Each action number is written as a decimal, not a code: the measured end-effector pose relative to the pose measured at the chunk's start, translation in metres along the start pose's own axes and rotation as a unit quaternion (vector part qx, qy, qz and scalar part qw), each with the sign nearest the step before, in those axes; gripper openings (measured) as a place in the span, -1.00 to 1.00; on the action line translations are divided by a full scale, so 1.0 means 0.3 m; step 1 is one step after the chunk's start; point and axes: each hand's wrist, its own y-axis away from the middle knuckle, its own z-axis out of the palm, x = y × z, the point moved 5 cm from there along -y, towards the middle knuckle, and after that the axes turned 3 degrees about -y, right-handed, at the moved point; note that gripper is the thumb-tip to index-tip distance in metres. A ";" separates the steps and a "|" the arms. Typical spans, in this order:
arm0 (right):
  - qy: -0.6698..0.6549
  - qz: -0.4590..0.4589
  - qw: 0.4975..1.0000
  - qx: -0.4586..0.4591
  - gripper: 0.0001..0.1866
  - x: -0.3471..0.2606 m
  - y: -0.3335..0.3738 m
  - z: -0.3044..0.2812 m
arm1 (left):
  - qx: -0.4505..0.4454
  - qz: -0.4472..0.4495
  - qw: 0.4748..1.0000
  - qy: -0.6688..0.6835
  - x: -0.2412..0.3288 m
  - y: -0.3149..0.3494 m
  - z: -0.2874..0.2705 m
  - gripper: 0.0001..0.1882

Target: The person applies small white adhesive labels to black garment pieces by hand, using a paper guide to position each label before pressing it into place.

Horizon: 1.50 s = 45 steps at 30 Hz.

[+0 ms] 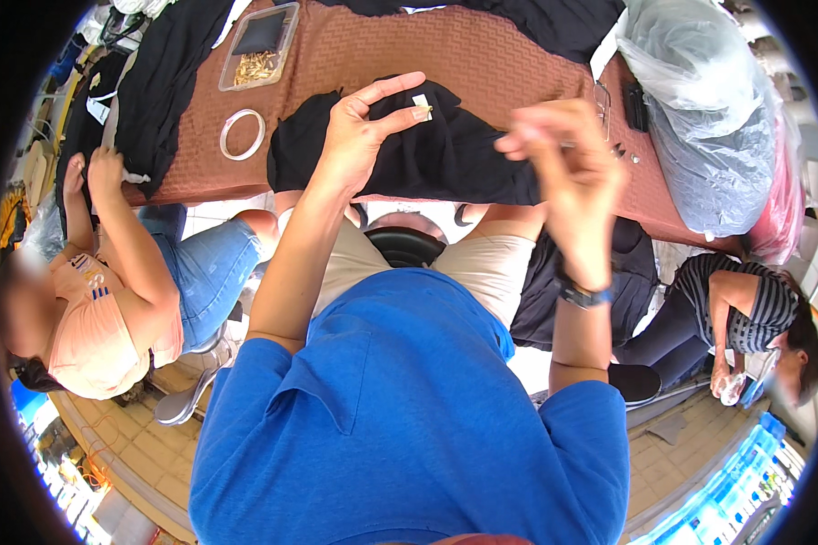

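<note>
Black fabric (382, 150) lies bunched on the table in front of me, hanging toward its near edge. Over it is my left hand (359, 136), index finger stretched out and thumb lower down, its other fingers hidden. A small white tag (420, 100) shows at the thumb tip, with a tiny gold-coloured piece beside it; the thumb appears to press the tag against fingers I cannot see. To the right, my right hand (573, 173) is raised and blurred, its thumb and index fingertips drawn together. Whatever they pinch, if anything, is too small to see.
A clear plastic box (286, 64) holds gold-coloured small pieces and a black packet. Nearby lies a white ring (226, 136). A large filled plastic bag (709, 136) stands at right. One person (109, 300) sits left, handling black cloth (168, 100); another (727, 300) sits right.
</note>
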 end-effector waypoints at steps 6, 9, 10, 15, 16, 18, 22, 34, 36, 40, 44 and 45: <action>0.141 -0.016 0.990 0.007 -0.82 0.162 0.035 0.105 | -0.013 -0.019 1.000 0.000 0.031 0.016 0.021 -0.54; 0.167 -0.028 0.985 0.013 -0.81 0.144 0.030 0.114 | -0.014 -0.016 1.000 0.001 0.048 0.026 0.028 -0.53; 0.173 -0.034 0.984 0.014 -0.81 0.144 0.028 0.114 | -0.015 -0.014 1.000 0.003 0.051 0.027 0.030 -0.53; 0.184 -0.046 0.982 0.010 -0.80 0.137 0.025 0.117 | -0.013 -0.012 1.000 0.002 0.052 0.024 0.032 -0.53; 0.185 -0.044 0.982 0.010 -0.81 0.138 0.024 0.117 | -0.013 -0.009 1.000 0.001 0.052 0.024 0.032 -0.53; 0.186 -0.044 0.982 0.009 -0.81 0.139 0.023 0.116 | -0.011 -0.004 1.000 -0.001 0.048 0.022 0.033 -0.54; 0.188 -0.056 0.981 0.008 -0.81 0.147 0.022 0.112 | -0.018 -0.011 1.000 -0.005 0.046 0.023 0.033 -0.54; 0.181 -0.046 0.982 0.002 -0.83 0.155 0.019 0.117 | -0.009 0.005 0.999 -0.038 0.044 0.024 0.030 -0.55; 0.179 -0.044 0.983 0.004 -0.84 0.155 0.018 0.115 | -0.009 0.010 0.999 -0.047 0.042 0.023 0.030 -0.55; 0.178 -0.047 0.983 0.008 -0.84 0.163 0.019 0.108 | -0.013 -0.007 0.999 -0.046 0.048 0.024 0.038 -0.55; 0.185 -0.052 0.981 0.007 -0.84 0.171 0.017 0.102 | -0.019 0.007 0.998 -0.065 0.052 0.026 0.041 -0.55; 0.185 -0.052 0.981 0.006 -0.84 0.172 0.016 0.101 | -0.020 0.011 0.997 -0.070 0.050 0.025 0.040 -0.55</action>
